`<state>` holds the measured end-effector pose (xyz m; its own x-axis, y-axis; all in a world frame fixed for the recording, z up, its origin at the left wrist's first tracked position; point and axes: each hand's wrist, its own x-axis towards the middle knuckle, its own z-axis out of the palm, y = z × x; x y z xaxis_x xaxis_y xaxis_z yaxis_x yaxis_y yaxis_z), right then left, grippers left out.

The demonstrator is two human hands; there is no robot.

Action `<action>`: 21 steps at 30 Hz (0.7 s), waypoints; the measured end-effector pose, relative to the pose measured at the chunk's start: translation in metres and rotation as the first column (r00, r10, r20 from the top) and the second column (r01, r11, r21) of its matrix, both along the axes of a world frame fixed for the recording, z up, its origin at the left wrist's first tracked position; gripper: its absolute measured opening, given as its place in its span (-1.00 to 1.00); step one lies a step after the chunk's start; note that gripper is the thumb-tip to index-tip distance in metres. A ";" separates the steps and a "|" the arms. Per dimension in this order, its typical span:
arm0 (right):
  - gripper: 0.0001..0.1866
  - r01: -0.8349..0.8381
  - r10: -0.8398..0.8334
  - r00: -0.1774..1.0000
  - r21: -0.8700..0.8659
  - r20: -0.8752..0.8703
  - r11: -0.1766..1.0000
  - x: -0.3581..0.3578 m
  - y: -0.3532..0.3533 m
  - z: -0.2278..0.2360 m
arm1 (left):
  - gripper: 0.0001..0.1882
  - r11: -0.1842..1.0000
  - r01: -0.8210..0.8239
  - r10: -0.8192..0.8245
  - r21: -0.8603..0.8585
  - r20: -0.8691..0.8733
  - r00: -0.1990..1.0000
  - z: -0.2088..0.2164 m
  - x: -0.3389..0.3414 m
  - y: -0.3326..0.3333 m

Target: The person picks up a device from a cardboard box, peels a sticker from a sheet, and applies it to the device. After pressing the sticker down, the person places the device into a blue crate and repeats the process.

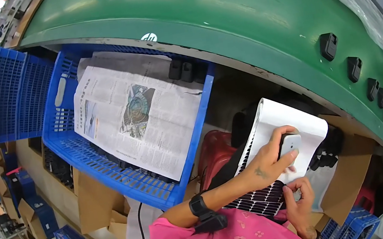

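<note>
My left hand [275,158] is closed around a small black device with a silvery white face [290,143], held above a curled white sheet [273,118]. Rows of dark, elongated stickers [262,199] cover the part of that sheet nearest my body. At its right edge my right hand [300,202] has its fingers curled, thumb and forefinger close together. Whatever may be between those fingertips is too small to make out.
Left of my arms stands a blue crate [119,175] with newspaper [151,121] over dark parts. Black housings [329,46] line the green bench [214,18] on the right. An open cardboard box [349,173] is beside my right hand; a red stool [215,153] is under the bench.
</note>
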<state>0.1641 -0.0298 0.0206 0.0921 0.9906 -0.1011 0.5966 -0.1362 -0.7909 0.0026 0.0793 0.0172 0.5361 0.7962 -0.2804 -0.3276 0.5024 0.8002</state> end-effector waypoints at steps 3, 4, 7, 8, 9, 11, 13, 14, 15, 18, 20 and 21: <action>-0.86 -0.039 0.023 0.988 -0.099 -0.156 0.994 0.014 0.004 0.024 | -0.58 0.995 0.096 -0.094 0.031 -0.056 0.994 0.000 -0.004 0.007; -0.86 -0.019 -0.024 0.964 -0.161 -0.265 0.987 0.021 0.006 0.031 | -0.57 0.993 0.062 -0.057 0.102 -0.054 0.997 -0.002 -0.001 0.007; -0.87 0.069 -0.128 0.892 -0.149 -0.434 0.986 0.030 0.020 0.051 | -0.57 0.990 0.138 -0.137 0.026 -0.039 0.990 0.003 0.002 -0.001; -0.88 0.076 -0.132 0.856 -0.129 -0.500 0.989 0.030 0.029 0.058 | -0.57 0.992 0.123 -0.125 -0.036 -0.042 0.991 0.008 0.003 -0.003; -0.88 0.076 -0.120 0.818 -0.101 -0.563 0.992 0.024 0.041 0.066 | -0.55 0.992 0.121 -0.121 -0.022 -0.037 0.992 0.017 0.000 -0.003; -0.88 0.062 -0.209 0.642 -0.221 -0.738 0.973 0.015 0.057 0.073 | -0.54 0.989 0.132 -0.133 -0.063 -0.016 0.991 0.027 -0.002 -0.005; -0.88 0.113 -0.260 0.620 -0.244 -0.740 0.963 0.009 0.066 0.077 | -0.54 0.984 0.170 -0.170 -0.046 -0.001 0.985 0.029 -0.001 -0.007; -0.87 0.113 -0.276 0.589 -0.261 -0.760 0.959 0.006 0.069 0.078 | -0.54 0.987 0.161 -0.161 -0.027 -0.012 0.987 0.032 -0.001 -0.009; -0.87 0.124 -0.287 0.587 -0.266 -0.757 0.956 0.006 0.070 0.080 | -0.54 0.985 0.172 -0.172 -0.031 -0.009 0.985 0.035 0.001 -0.009; -0.88 0.125 -0.312 0.581 -0.296 -0.751 0.947 0.005 0.070 0.078 | -0.54 0.972 0.229 -0.233 -0.050 -0.083 0.969 0.041 0.003 -0.010; -0.88 0.142 -0.321 0.588 -0.296 -0.743 0.945 0.005 0.068 0.074 | -0.55 0.968 0.252 -0.249 0.007 -0.118 0.961 0.041 0.005 -0.011; -0.88 0.139 -0.327 0.585 -0.305 -0.742 0.942 0.004 0.068 0.073 | -0.55 0.968 0.251 -0.249 -0.003 -0.120 0.961 0.041 0.004 -0.012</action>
<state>0.1683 0.0380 0.0939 0.1111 0.8954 -0.4313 -0.3024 -0.3829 -0.8729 0.0068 0.0677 0.0582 0.6818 0.6448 -0.3456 -0.0951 0.5465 0.8321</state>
